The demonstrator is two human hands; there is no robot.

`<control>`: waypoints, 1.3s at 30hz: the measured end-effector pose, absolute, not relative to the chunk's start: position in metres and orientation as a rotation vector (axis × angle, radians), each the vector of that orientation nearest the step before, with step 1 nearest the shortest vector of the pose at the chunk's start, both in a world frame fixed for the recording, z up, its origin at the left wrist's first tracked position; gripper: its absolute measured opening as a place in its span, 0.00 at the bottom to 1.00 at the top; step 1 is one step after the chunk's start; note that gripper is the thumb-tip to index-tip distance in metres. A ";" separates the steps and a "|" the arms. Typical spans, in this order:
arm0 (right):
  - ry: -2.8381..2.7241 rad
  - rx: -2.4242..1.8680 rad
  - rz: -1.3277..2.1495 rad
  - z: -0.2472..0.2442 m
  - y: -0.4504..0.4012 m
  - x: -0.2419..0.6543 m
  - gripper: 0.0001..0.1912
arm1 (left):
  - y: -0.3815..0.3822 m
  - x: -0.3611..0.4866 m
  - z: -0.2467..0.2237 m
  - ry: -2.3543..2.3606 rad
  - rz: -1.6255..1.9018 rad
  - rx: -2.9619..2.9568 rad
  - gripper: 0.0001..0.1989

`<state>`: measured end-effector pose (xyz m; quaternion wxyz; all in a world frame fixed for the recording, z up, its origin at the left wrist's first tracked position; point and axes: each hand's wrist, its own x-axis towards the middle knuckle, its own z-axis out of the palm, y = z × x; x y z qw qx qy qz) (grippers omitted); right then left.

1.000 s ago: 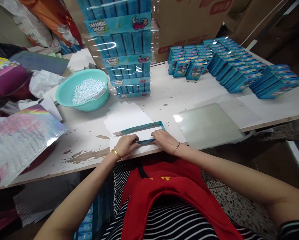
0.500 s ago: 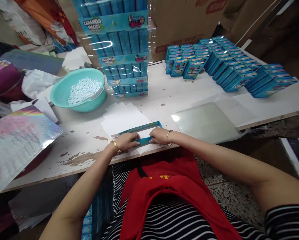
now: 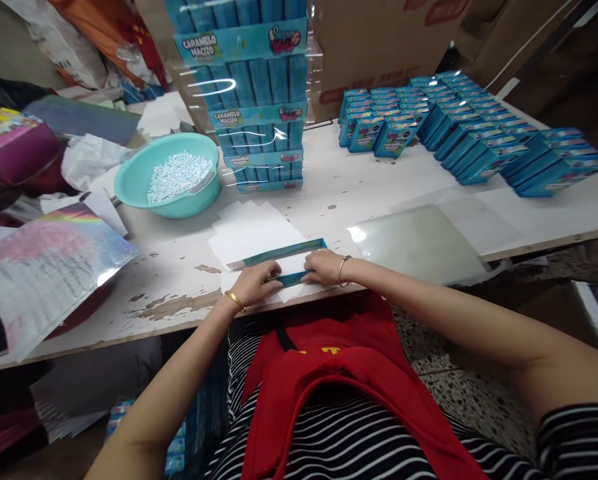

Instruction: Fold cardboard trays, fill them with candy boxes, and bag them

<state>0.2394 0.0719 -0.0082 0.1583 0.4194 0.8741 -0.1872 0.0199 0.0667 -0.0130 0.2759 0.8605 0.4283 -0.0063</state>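
A shallow blue cardboard tray [image 3: 293, 279], long and narrow with a white inside, lies near the table's front edge. My left hand [image 3: 256, 281] grips its near wall toward the left end, thumb on one side and fingers over the other. At the right end my right hand [image 3: 323, 265] pinches the same near wall, fingers curled inward. White paper sheets [image 3: 251, 230] are fanned out behind and partly under the tray. The tray's left end is partly hidden by my left hand.
A turquoise basin [image 3: 179, 207] of small white pieces stands at the left. Behind is a wrapped stack of blue candy displays [image 3: 263, 120]. Rows of small blue boxes [image 3: 396, 137] stand back right. Clear plastic sheets [image 3: 413, 243] lie right; a shiny printed bag [image 3: 53, 267] lies left.
The whole view has shifted, so things appear slightly farther right. Both hands keep their hold on the tray's near wall, with hardly any movement.
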 end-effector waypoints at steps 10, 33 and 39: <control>2.917 0.965 0.057 -0.003 0.076 0.276 0.09 | 0.091 0.007 0.015 1.438 -0.250 2.470 0.15; 3.215 1.298 -0.312 -0.048 0.011 0.249 0.13 | 0.046 -0.003 0.010 0.664 -0.050 2.911 0.19; 3.371 1.328 -0.216 -0.060 -0.001 0.248 0.11 | 0.050 0.005 -0.006 0.531 0.104 2.950 0.11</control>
